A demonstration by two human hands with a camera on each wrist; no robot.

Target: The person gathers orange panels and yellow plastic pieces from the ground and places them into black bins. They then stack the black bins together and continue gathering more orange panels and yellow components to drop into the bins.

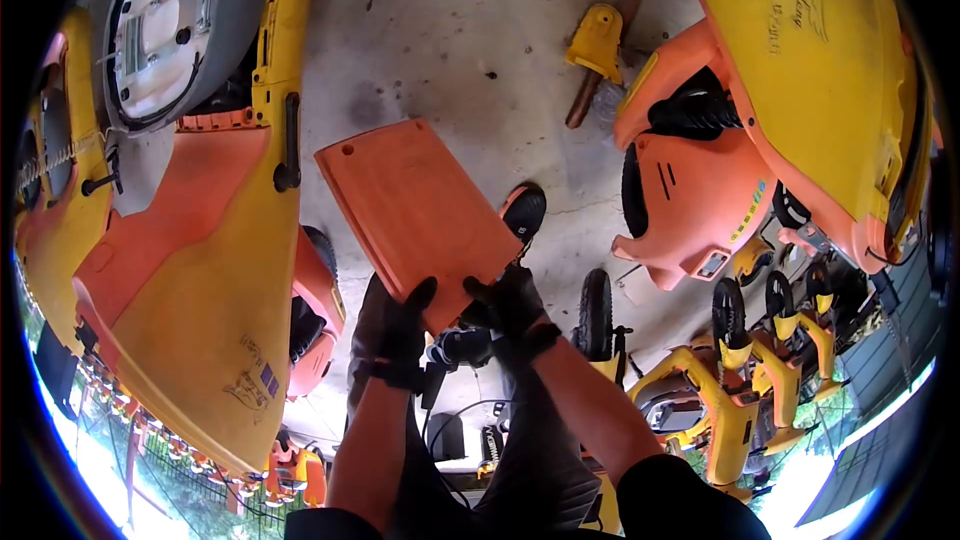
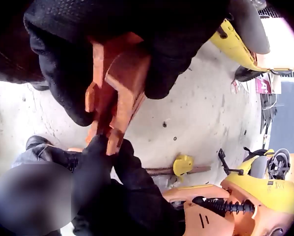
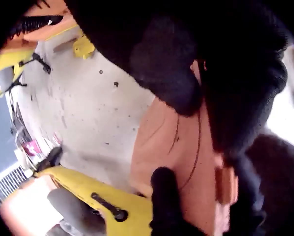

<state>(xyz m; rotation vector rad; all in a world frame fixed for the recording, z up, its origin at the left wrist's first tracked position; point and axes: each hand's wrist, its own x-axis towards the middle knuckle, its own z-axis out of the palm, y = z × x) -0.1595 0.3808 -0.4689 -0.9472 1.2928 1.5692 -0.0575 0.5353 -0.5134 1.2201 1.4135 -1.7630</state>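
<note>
While your left grip [image 1: 393,328] and right grip [image 1: 510,302], both black-gloved, pinch the near end of the orange panel [image 1: 418,210], thumbs on its upper face, its far end extends free above the floor [image 1: 450,30]. The panel is held before your legs, slanting up and left in the head view; a small hole marks its far left corner. Seen along its edge in the left wrist view, it shows a stepped, tabbed rim. Beyond the far edge lies a broad stretch of open floor. On your left, a strip of floor separates the panel from the yellow cowl [image 1: 200,310]; on your right, a wider gap separates it from the scooter [image 1: 820,80]. Your shoe [image 1: 526,210] shows just beside the right edge. The surface is pale grey, cracked and speckled, with a yellow bracket [image 1: 598,40] over a brown bar [image 1: 586,98]. Small bikes [image 1: 735,420] line the right side of the room.
</note>
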